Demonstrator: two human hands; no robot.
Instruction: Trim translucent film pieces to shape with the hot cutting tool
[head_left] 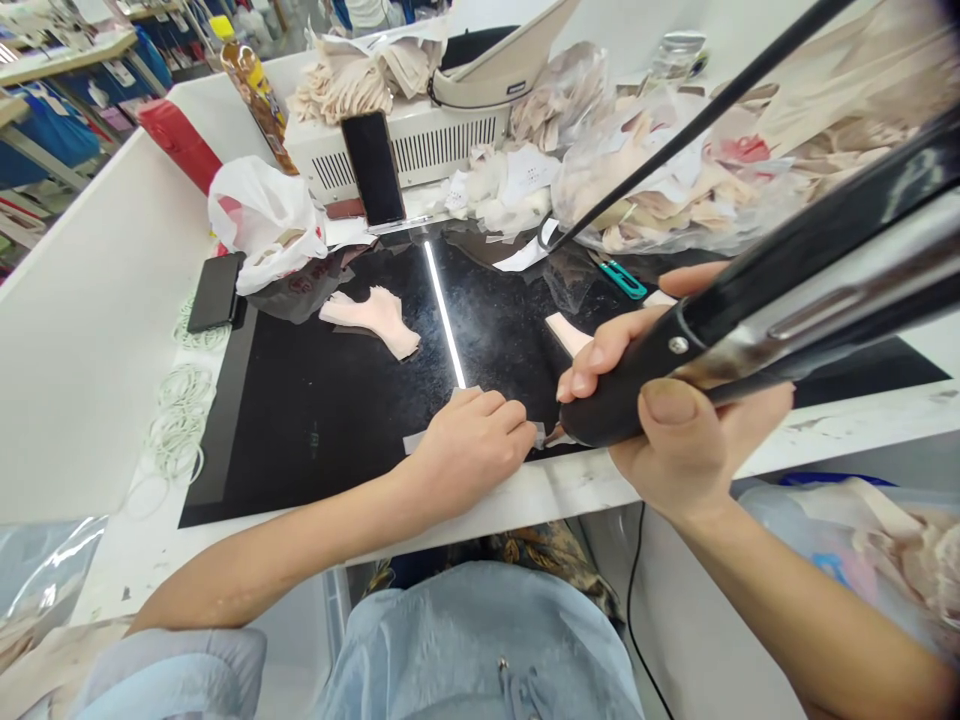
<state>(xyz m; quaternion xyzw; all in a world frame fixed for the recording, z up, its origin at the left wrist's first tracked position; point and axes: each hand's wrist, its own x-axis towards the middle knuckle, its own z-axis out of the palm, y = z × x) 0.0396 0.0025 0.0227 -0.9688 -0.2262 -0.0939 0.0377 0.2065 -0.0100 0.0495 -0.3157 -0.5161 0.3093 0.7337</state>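
Observation:
My right hand (667,400) is wrapped round the black handle of a long black and metal tool (795,290) that runs up to the right, close to the camera. Its rounded black end sits at the front edge of the black mat (300,400). My left hand (472,445) rests knuckles up on the mat beside that end, its fingers curled down onto a small clear piece (415,441) of film or tape. What lies under the fingers is hidden. A small beige piece (568,333) lies just behind the tool's end.
A beige cloth cut-out (375,318) lies on the mat's left half. A lit strip (444,312) crosses the mat. Behind stand a phone (373,168), a white machine (420,140), a bottle (255,90), plastic bags of beige cloth (675,170) and teal snips (622,279). Rubber bands (176,420) lie left.

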